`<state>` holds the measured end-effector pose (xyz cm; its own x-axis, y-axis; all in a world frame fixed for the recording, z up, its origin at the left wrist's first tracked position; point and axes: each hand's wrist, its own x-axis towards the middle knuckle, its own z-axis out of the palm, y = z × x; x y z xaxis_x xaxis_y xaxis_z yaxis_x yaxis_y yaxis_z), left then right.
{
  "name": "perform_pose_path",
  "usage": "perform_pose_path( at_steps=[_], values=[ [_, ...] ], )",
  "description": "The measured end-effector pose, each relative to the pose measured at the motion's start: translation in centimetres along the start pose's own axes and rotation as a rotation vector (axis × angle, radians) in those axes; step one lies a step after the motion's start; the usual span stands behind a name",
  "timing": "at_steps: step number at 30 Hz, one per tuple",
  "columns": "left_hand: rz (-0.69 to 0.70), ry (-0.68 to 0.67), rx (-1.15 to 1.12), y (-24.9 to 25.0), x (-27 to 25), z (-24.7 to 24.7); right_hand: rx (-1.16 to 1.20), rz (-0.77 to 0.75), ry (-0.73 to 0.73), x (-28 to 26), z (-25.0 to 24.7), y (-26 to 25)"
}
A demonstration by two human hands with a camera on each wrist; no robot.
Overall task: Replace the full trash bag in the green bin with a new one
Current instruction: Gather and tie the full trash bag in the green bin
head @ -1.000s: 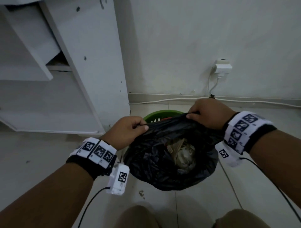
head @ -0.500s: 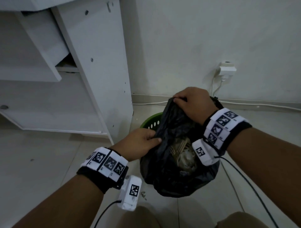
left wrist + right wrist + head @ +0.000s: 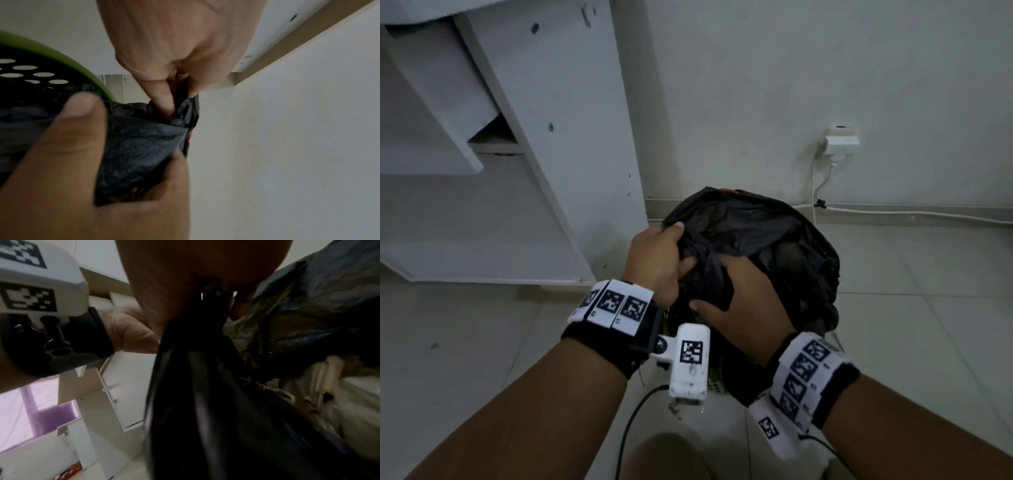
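A full black trash bag (image 3: 767,240) fills the middle of the head view, its top bunched together. My left hand (image 3: 657,263) grips the gathered plastic on the bag's left side. My right hand (image 3: 743,305) holds a twisted strand of the bag just beside it. The left wrist view shows thumb and fingers pinching the black trash bag (image 3: 141,146) with the right hand (image 3: 180,48) above. The green bin (image 3: 61,58), perforated inside, shows at the left edge there; in the head view it is almost hidden under the bag. Crumpled paper waste (image 3: 329,386) sits inside the bag.
A white cabinet (image 3: 544,137) stands close on the left. A wall socket with a plug (image 3: 840,140) and a white cable (image 3: 914,214) run along the wall behind. Grey floor tiles (image 3: 928,308) spread to the right and left. My knees (image 3: 671,455) show at the bottom.
Both hands came together at the bag's top, closing its open mouth; the waste seen inside earlier is now covered in the head view. The right hand dropped from the far rim toward me.
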<state>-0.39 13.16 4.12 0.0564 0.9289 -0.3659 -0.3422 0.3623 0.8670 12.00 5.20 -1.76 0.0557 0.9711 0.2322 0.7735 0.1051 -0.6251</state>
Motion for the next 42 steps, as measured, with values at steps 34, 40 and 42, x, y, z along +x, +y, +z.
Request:
perform_pose_path(
  at_steps=[34,40,42],
  values=[
    [1.173,-0.401,1.33,-0.6,-0.8,-1.3,-0.17,-0.057,-0.153,1.8,-11.0,2.7],
    [1.077,-0.529,1.164,-1.9,-2.3,1.3,-0.167,-0.088,-0.085,1.7,-11.9,1.9],
    [0.995,-0.461,1.102,-1.8,-1.5,0.6,-0.283,0.028,-0.111,1.2,-12.1,3.0]
  ],
)
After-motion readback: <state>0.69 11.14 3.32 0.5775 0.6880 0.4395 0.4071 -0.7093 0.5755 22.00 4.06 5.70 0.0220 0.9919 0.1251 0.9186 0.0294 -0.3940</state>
